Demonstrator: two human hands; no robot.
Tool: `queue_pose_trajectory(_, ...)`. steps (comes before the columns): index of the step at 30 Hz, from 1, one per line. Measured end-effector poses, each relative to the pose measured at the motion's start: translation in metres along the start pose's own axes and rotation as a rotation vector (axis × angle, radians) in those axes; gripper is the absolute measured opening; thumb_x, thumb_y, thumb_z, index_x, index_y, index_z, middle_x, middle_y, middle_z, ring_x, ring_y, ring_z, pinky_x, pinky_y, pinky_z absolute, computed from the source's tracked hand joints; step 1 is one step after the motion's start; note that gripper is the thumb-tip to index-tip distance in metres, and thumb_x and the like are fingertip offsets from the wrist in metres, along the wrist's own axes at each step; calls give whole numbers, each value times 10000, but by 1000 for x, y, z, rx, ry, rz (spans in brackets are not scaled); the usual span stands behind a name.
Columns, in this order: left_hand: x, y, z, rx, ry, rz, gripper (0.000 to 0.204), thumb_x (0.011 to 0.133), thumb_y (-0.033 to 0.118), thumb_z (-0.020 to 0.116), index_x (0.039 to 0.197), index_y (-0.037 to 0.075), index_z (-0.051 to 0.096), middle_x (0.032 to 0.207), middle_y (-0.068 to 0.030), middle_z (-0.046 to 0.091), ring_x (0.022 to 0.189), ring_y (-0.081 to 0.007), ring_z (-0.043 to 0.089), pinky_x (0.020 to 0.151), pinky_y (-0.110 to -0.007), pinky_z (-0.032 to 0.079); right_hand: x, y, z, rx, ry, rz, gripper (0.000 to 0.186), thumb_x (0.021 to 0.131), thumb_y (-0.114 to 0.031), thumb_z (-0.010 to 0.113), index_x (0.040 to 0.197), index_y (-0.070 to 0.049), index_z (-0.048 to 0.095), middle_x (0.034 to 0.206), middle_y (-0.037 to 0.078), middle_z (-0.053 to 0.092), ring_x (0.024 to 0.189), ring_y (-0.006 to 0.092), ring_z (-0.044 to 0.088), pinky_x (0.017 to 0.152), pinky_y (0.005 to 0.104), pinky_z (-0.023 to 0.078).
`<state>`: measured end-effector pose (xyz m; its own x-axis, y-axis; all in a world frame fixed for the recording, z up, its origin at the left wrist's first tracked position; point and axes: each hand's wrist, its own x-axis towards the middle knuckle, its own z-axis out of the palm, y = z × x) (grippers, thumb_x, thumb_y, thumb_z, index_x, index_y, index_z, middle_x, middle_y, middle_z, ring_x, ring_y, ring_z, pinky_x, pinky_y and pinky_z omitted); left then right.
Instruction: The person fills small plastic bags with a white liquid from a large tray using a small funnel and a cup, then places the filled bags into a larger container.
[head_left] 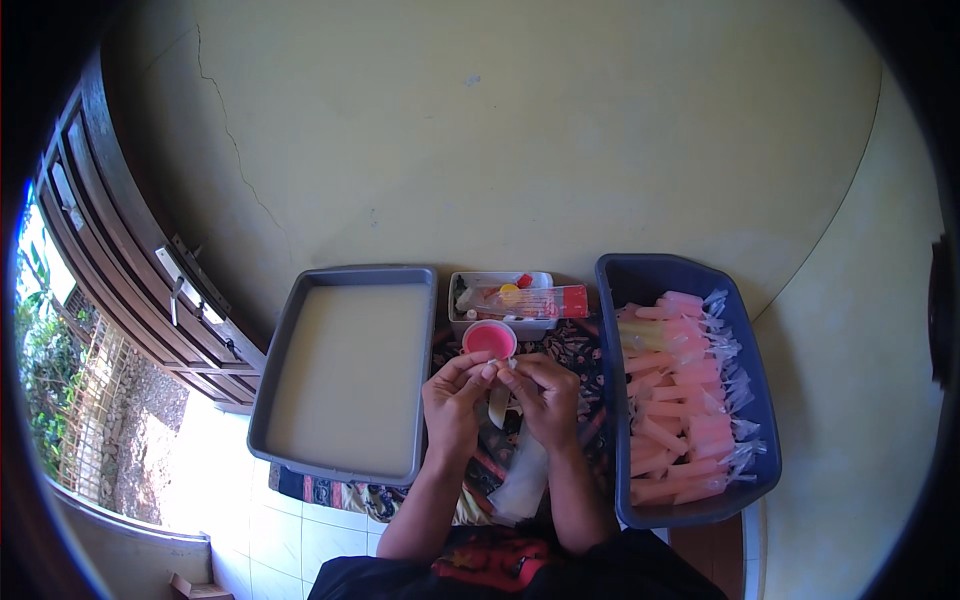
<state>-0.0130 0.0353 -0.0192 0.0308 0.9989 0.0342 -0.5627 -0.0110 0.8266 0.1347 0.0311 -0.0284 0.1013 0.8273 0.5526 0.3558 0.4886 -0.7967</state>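
Both the left hand (452, 400) and the right hand (545, 398) pinch shut on the top of a clear plastic pouch (522, 478) hanging between the forearms, directly below the pink cup (489, 339), with the grey tray (343, 372) and blue tub (690, 390) flanking within reach.

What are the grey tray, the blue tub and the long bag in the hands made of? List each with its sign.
Grey tray: likely moulded plastic, matte, with rounded rim and corners; metal cannot be excluded.
Blue tub: plastic, slightly glossy, with a thick rolled rim.
Long bag: thin clear plastic film, limp and see-through, pinched at its top by the left hand and right hand.
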Motion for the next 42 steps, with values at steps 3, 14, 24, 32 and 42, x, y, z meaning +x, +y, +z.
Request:
queue_pose_trajectory(3, 0, -4, -2, -34, 7, -12, 211, 1049, -10, 675, 1258, -30, 703, 1099, -126, 803, 927, -127, 721, 838, -262, 537, 0, 0, 8, 200, 90, 33, 124, 1010, -99, 784, 1060, 8, 822, 1021, 115, 820, 932, 182, 768, 837, 324, 584)
queue_pose_trajectory(14, -9, -4, -6, -493, 32, -119, 218, 1060, -51, 594, 1253, -26, 690, 1089, -141, 744, 980, -177, 658, 868, -285, 513, -11, 10, 22, 313, 297, 108, 134, 1042, -95, 740, 1024, 19, 807, 994, 99, 803, 934, 160, 731, 873, 312, 552)
queue_pose_trajectory(24, -9, -9, 6, 214, -1, 228, 265, 1032, 14, 736, 1292, -37, 754, 1043, -85, 734, 956, -163, 680, 883, -307, 546, 1, -4, 7, 72, 248, -146, 107, 1014, -90, 762, 1007, -7, 829, 982, 119, 796, 905, 222, 759, 824, 340, 586)
queue_pose_trajectory(32, -6, -16, 11, 1064, 64, 702, 168, 920, 12, 803, 1087, 24, 823, 1046, -111, 684, 958, -277, 670, 809, -385, 542, 5, -6, 6, -177, 277, -268, 90, 960, -89, 809, 1008, -21, 843, 961, 111, 785, 873, 271, 767, 776, 371, 607)
queue_pose_trajectory(42, -6, -14, 9, 1112, 27, 823, 140, 890, 11, 804, 1030, 3, 813, 1093, -104, 725, 1039, -316, 688, 884, -427, 523, 7, -8, 8, -162, 328, -245, 100, 973, -85, 796, 980, 10, 828, 910, 129, 771, 799, 246, 741, 716, 348, 575)
